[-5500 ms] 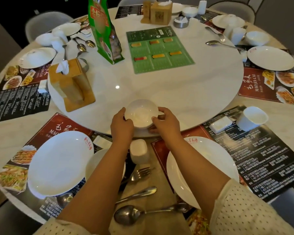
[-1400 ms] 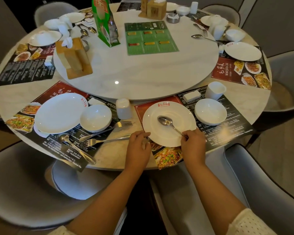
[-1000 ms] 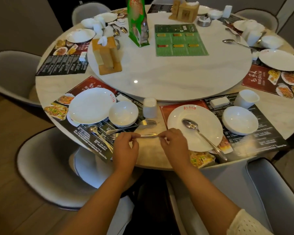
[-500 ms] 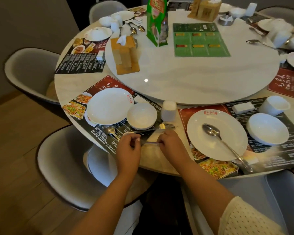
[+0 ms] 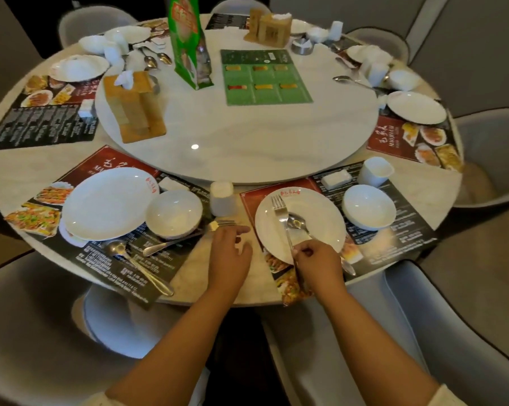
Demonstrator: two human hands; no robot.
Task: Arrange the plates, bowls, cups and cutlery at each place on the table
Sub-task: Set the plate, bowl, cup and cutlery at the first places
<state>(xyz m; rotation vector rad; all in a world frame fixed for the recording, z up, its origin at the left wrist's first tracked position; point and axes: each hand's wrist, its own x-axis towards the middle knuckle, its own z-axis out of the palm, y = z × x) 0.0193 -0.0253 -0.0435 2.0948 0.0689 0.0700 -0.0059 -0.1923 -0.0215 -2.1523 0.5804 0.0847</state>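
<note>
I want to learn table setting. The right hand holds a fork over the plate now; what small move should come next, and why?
Probably let go of the fork. The right hand pinches its handle, and its tines lie on the plate beside the spoon, so it seems placed. The left hand hovers free.

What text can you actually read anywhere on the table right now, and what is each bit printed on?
"MAOJIA CAI": red placemat on the right, blurred, my best reading.
"MA...": near-left red placemat, rest hidden by the plate.
Red characters: rims of both near plates, unreadable.
Black menu panels, green menu card, green bag: print too small or blurred.
</note>
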